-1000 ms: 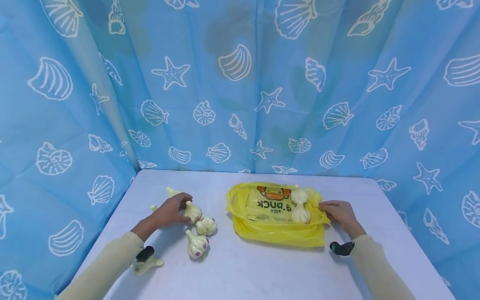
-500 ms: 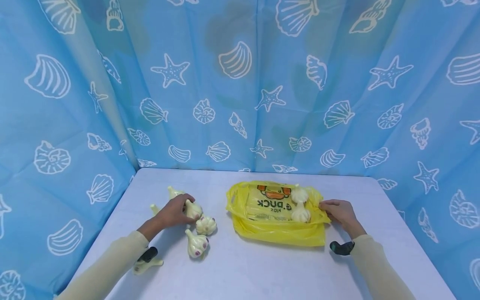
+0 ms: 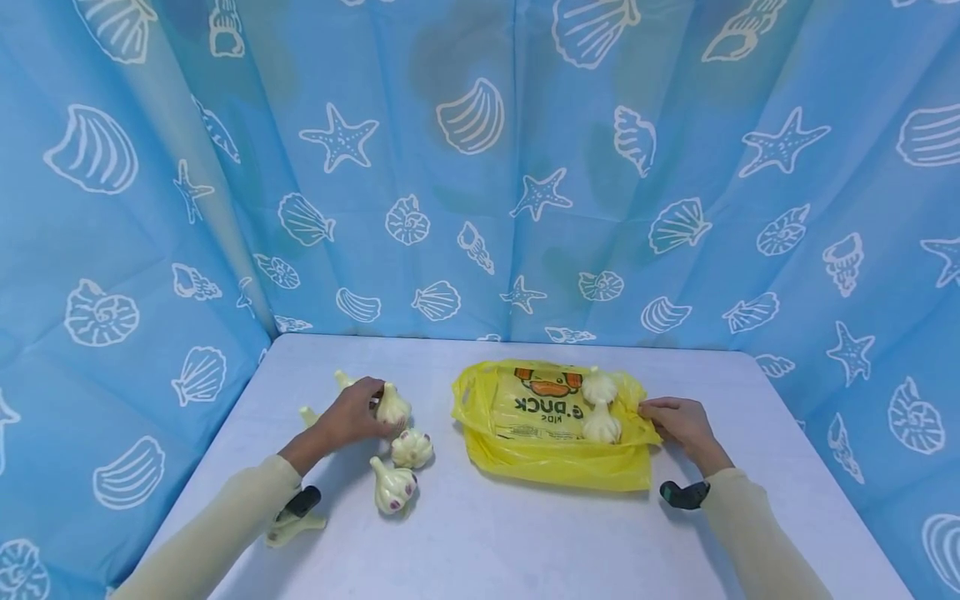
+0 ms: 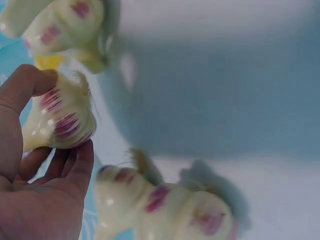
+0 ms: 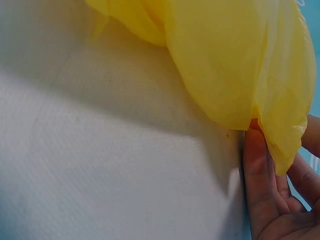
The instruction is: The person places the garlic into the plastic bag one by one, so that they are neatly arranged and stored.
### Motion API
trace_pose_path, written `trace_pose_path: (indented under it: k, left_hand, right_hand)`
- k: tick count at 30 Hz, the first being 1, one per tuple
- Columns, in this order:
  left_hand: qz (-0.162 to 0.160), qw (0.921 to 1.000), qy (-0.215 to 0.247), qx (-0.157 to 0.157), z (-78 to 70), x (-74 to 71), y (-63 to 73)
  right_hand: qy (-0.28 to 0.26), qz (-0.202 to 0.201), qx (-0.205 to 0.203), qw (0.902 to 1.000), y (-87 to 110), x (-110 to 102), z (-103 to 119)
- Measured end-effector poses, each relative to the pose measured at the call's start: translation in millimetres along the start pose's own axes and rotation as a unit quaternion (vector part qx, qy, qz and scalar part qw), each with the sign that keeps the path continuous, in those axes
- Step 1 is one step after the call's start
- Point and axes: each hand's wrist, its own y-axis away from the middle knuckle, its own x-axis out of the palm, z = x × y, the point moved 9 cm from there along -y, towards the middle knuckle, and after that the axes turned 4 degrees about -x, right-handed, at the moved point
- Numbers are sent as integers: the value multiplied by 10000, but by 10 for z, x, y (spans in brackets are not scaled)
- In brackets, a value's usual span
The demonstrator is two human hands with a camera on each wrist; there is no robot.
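Observation:
In the head view, my left hand (image 3: 351, 417) grips a white garlic bulb (image 3: 394, 407) between thumb and fingers. The left wrist view shows this bulb's purple streaks and root tuft (image 4: 82, 82). Below it in the head view lie two more garlic bulbs, one round (image 3: 412, 450) and one with a long stem (image 3: 393, 487). On the right, my right hand (image 3: 682, 427) pinches the edge of a yellow plastic bag (image 3: 555, 473), seen closer in the right wrist view. Two garlic bulbs lie on the bag's mirrored duck print, one (image 3: 600, 389) behind the other (image 3: 602, 428).
Other garlic bulbs lie around the left forearm: one behind the hand (image 3: 342, 379), one left of it (image 3: 307, 416), and one partly hidden by the wrist camera (image 3: 296, 530). A blue shell-patterned curtain (image 3: 465, 208) stands behind the white table (image 3: 510, 550).
My left hand has closed round the garlic bulb and shifted it slightly right and away from me. The right hand and the yellow bag stay in place.

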Motion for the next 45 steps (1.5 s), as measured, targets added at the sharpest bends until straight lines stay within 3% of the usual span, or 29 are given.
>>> trace_pose_path:
  k: [4,9,20,25,28,35,40,45]
  left_hand:
    - [6,9992,375,-157,-51,-55,-69]
    - [-27,9987,502,-86,-186,-119,-171]
    - [16,9922,965,791,-723,-46,-453]
    - [122,9923,916,829,-905,75,-615]
    - [165,9942,732,771,-976,186,-711]
    - [815,9926,417,801,-1064,521,-763]
    - [945,9844,262,1461,-1288,599,-721]
    - [1048,9664,-802,2206,-1622,737,-712]
  right_hand:
    - [-38,-10,-35,10000,-3,-7,-6]
    - [-32,-49,40,10000,-18,-10,-29]
    - [-14,-137,79,9999,-39,-13,-65]
    - [-32,-130,108,9999,-40,2,-80]
    - [-67,-151,120,9998,-41,4,-84]
    - [-51,-53,121,9999,-67,18,-80]
    - [-75,-45,143,9999,-75,11,-73]
    - [-84,-61,106,9999,-67,-4,-47]
